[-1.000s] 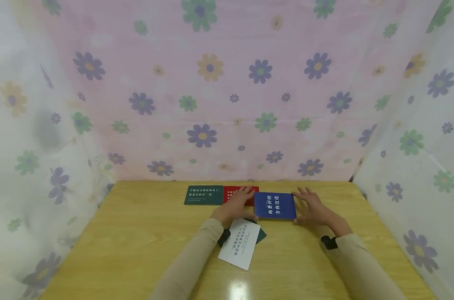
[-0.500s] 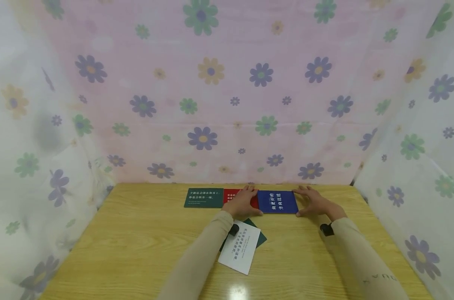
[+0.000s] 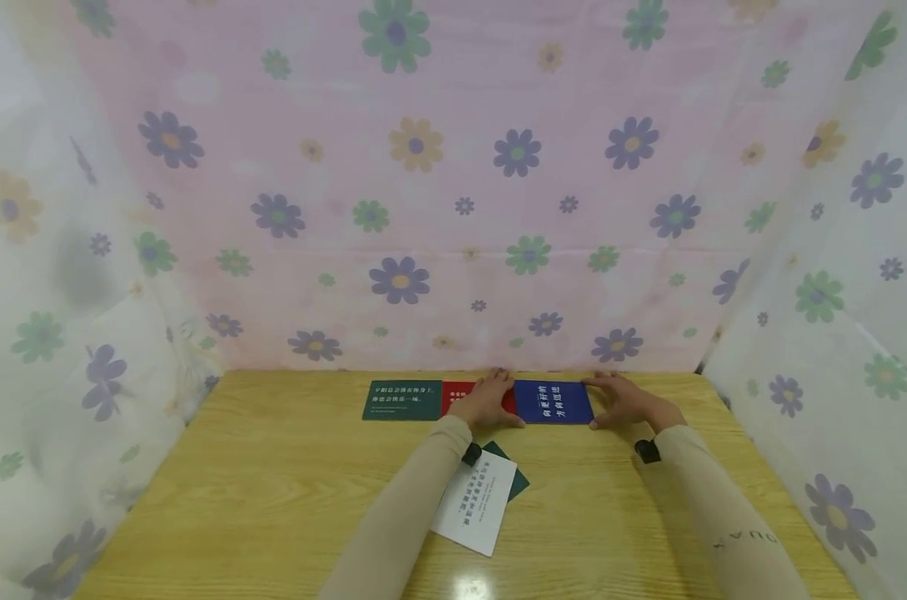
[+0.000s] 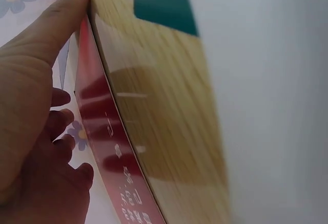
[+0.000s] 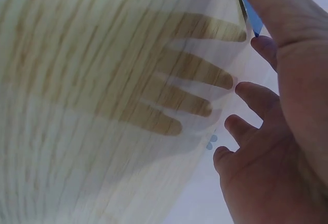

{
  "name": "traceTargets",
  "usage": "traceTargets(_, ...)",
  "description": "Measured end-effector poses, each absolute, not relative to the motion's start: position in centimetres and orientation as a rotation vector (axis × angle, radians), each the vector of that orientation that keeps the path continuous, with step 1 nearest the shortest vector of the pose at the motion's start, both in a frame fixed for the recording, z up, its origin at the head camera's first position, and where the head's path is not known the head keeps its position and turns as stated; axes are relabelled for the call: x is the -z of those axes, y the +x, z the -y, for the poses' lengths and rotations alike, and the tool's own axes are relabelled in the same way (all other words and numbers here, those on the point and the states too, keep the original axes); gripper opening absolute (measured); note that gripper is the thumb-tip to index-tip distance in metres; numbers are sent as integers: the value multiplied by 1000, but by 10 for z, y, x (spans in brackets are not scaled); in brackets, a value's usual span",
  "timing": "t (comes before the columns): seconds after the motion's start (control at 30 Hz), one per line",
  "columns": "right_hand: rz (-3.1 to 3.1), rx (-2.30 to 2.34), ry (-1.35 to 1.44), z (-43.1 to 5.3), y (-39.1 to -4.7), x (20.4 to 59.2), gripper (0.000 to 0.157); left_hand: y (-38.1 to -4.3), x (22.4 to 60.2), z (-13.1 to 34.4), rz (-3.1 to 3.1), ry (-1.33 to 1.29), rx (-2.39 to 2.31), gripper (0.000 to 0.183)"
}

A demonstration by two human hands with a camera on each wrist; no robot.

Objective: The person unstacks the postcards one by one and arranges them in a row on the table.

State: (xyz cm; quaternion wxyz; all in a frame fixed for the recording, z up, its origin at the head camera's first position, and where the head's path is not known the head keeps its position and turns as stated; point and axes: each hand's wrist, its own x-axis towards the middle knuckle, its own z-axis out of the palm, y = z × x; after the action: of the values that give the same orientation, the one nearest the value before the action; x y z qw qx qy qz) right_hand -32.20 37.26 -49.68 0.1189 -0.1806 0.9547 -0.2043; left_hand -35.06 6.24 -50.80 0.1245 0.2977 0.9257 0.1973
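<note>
At the table's back edge lies a blue card (image 3: 554,402) with white characters, turned sideways. My left hand (image 3: 485,402) lies across the red card (image 3: 453,390), hiding most of it, with its thumb at the blue card's lower left corner. At the blue card's right side, my right hand (image 3: 633,404) touches the edge, thumb at the lower corner and fingers at the upper one. Only a sliver of the blue card (image 5: 251,15) shows in the right wrist view, beside spread fingers. In the left wrist view the red card (image 4: 115,149) runs past the left fingers.
Left of the red card lies a green card (image 3: 403,400) in the same row. Nearer the front, a white card (image 3: 483,508) lies partly over a dark green card (image 3: 521,482), close under my left forearm. Flowered cloth (image 3: 453,183) surrounds the wooden table (image 3: 288,492).
The blue card has moved slightly right and back, and now sits level beside the red one. Both hands shifted with it. During the last half second they hardly moved.
</note>
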Motion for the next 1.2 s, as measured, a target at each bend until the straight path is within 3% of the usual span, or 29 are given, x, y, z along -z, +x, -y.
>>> traceTargets(0.5,-2848,510,-533,-371,-318,501,92,-348,511,-58,-2712,884,-494,92)
traceTargets(0.83,-3038,472,-599,-331,-282,512,73,-326,513,-36,-2662,935,-532,83)
traceTargets(1.2,-2898,591,-856,-272,-231,521,68,-270,508,4,-2714,1037,-282,77)
